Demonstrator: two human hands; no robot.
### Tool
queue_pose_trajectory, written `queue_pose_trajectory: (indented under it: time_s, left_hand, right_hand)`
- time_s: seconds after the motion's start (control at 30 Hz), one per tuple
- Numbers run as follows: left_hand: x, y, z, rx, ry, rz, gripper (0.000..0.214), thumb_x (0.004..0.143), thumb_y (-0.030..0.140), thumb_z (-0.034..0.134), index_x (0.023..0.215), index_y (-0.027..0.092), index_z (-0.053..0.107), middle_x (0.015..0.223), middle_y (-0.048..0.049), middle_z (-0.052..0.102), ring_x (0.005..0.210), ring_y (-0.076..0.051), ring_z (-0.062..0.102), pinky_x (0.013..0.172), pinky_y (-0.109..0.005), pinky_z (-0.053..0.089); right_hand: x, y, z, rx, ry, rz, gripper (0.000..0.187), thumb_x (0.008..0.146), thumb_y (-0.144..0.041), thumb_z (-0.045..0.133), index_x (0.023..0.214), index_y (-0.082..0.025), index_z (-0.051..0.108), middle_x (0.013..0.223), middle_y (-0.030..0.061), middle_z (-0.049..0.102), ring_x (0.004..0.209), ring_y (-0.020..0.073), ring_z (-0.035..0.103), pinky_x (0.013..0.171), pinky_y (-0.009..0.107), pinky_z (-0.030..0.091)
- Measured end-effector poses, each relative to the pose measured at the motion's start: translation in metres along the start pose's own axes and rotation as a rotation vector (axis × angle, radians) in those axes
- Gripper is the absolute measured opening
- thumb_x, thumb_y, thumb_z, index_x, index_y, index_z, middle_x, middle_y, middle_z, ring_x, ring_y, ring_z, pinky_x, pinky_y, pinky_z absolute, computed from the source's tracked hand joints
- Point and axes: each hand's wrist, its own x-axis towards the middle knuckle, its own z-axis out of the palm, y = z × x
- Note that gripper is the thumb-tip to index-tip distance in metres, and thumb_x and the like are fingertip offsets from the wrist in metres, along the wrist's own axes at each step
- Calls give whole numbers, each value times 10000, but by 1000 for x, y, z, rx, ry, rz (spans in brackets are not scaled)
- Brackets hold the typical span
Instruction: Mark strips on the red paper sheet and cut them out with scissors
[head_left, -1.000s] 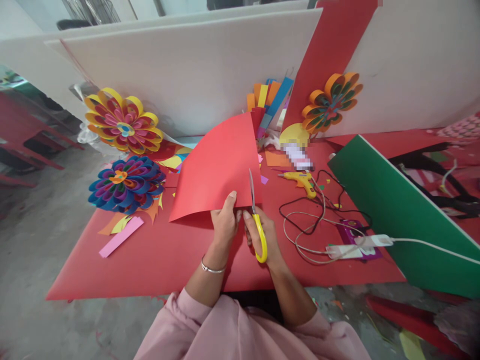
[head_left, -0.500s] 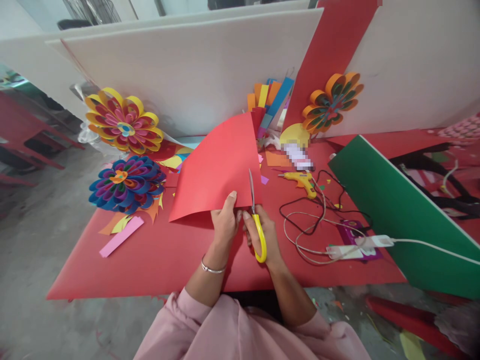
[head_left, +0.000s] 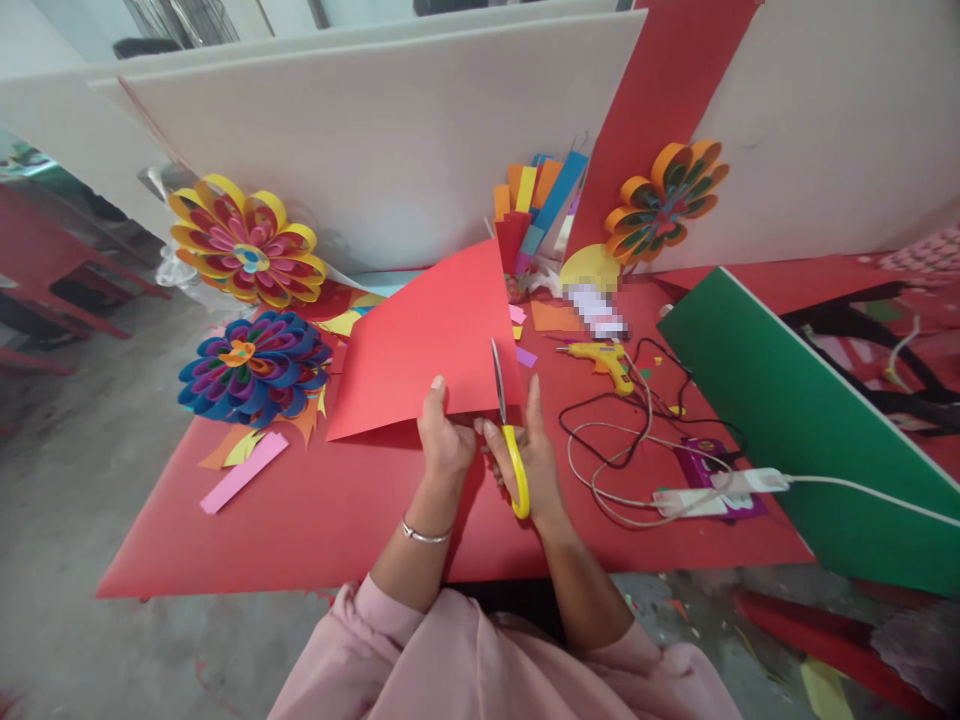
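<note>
A large sheet of red paper point(head_left: 427, 345) is held up over the table, its near edge toward me. My left hand point(head_left: 445, 435) pinches that near edge, thumb on top and fingers underneath. In my right hand point(head_left: 536, 465) is a pair of scissors point(head_left: 516, 465) with yellow handles. One blade lies above the paper near its right edge; the other blade is hidden below. The right index finger stretches forward beside the paper's right edge.
Paper flowers point(head_left: 255, 365) stand at the left, with a pink strip point(head_left: 244, 472) nearby. To the right lie a yellow glue gun point(head_left: 600, 362), tangled cables and a white power strip point(head_left: 694, 500). A green board point(head_left: 810, 430) leans at the right; white boards point(head_left: 375, 150) stand behind.
The red sheet has come down and lies flatter. My left thumb has shifted slightly left, and my right index finger has stretched forward. The scissors have moved slightly left.
</note>
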Motion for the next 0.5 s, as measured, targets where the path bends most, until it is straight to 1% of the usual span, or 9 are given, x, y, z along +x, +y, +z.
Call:
queue_pose_trajectory:
  time_s: [0.07,0.13,0.2,0.3,0.4,0.5]
  left_hand:
    - [5,-2,-2,-72,-17,-17,301,909,523,657,838,232,619,642,-5,628,478,-126,537,438,-255,399]
    - [7,-4,-4,-105,-18,-33,261,892,477,672,828,232,609,593,25,585,439,-117,513,413,-249,376]
    - [7,-4,-4,-97,-9,-30,254,864,459,695,829,224,604,597,41,580,419,-109,509,395,-247,376]
    - [5,-2,-2,-88,1,5,296,801,469,739,848,206,612,651,49,610,405,-96,516,380,-245,394]
    - [3,0,0,-78,18,55,349,744,478,779,877,195,623,685,52,633,404,-90,532,373,-242,396]
    - [1,0,1,-69,14,79,360,746,488,777,869,193,609,647,56,615,389,-96,524,371,-253,393]
  right_hand:
    - [0,0,0,19,-4,12,1138,942,-528,737,1770,-269,0,653,-101,641,441,127,538,410,216,432]
    - [1,0,0,39,-10,12,1148,935,-545,738,1770,-270,-1,656,-99,654,442,130,556,412,216,457]
    - [1,-1,0,54,-15,14,1171,928,-564,744,1769,-279,-20,645,-104,648,446,134,574,417,217,480]
    - [2,0,-1,55,-21,27,1207,914,-592,758,1765,-299,-47,623,-117,627,429,136,573,412,220,495]
    - [1,2,-2,34,-15,21,1184,912,-610,752,1770,-295,1,616,-113,622,427,134,564,407,215,480]
    - [-1,4,-4,18,-8,14,1143,922,-611,739,1773,-279,51,641,-91,648,446,137,575,413,214,478]
